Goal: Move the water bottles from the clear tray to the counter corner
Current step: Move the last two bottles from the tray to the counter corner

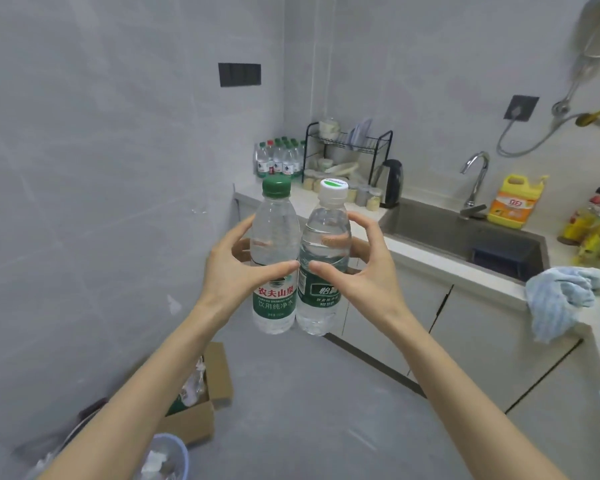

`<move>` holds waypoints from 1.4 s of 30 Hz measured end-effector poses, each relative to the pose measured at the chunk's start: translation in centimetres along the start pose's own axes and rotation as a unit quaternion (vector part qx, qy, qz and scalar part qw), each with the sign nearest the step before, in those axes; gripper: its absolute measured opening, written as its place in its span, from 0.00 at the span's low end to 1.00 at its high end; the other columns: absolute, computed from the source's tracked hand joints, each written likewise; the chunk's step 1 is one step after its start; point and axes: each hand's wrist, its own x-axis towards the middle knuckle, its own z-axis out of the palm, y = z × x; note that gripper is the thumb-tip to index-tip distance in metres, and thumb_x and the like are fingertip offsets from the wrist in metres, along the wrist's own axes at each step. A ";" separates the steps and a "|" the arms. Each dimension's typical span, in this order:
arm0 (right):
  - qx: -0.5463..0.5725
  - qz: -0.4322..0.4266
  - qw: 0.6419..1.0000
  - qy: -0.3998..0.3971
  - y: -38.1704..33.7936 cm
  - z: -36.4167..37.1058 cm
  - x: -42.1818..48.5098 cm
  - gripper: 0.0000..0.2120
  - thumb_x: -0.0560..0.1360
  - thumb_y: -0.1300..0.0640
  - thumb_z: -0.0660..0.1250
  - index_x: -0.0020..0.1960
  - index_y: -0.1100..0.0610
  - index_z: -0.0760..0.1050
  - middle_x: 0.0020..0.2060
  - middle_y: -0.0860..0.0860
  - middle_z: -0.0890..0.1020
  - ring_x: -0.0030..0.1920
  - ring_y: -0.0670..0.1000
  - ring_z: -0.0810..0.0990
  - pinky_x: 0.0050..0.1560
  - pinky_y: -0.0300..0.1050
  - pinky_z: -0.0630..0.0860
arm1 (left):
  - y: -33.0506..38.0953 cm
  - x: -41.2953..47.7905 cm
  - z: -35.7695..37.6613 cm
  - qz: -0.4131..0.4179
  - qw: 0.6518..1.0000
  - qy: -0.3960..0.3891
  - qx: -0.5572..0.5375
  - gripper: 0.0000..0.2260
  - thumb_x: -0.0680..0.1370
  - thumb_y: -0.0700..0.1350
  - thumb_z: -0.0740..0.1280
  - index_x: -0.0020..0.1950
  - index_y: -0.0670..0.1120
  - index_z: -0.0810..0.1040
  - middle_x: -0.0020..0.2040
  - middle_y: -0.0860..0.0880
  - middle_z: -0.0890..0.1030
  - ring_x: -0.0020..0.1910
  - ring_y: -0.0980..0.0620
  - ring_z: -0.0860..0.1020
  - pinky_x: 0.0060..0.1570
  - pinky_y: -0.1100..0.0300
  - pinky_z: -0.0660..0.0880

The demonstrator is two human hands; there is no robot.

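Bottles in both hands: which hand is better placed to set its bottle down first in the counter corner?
Probably left. The left hand holds the green-cap bottle on the wall side, in line with the bottle group in the corner. The right hand with the white-cap bottle is nearer the sink.

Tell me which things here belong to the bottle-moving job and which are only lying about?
Job: green-capped bottle in left hand; white-capped bottle in right hand; bottles at counter corner.
Lying about: dish rack, kettle, detergent jug, blue cloth, cardboard box.

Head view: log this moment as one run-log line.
left hand: holds green-cap bottle | right hand: holds white-cap bottle | bottles: upright, side by side, airborne | counter corner: ahead, bottle group standing there
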 end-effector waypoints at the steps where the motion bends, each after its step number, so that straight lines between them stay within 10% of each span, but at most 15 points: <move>1: 0.002 0.001 1.000 -0.004 0.5 0.6 1.6 0.35 0.63 0.50 0.79 0.63 0.36 0.64 0.53 0.49 0.82 0.56 0.46 0.79 0.52 0.49 0.80 | -0.3 1.6 -0.1 -0.002 1.000 0.005 0.002 0.34 0.61 0.47 0.81 0.62 0.64 0.71 0.49 0.61 0.81 0.48 0.62 0.81 0.45 0.67 0.77; 42: -0.022 0.053 0.996 -0.060 34.2 18.0 70.1 0.34 0.62 0.54 0.80 0.62 0.44 0.67 0.54 0.44 0.81 0.55 0.46 0.79 0.54 0.55 0.79 | -30.4 73.9 6.3 -0.086 0.996 -0.033 0.015 0.39 0.60 0.42 0.82 0.67 0.55 0.68 0.52 0.52 0.82 0.52 0.55 0.81 0.50 0.59 0.78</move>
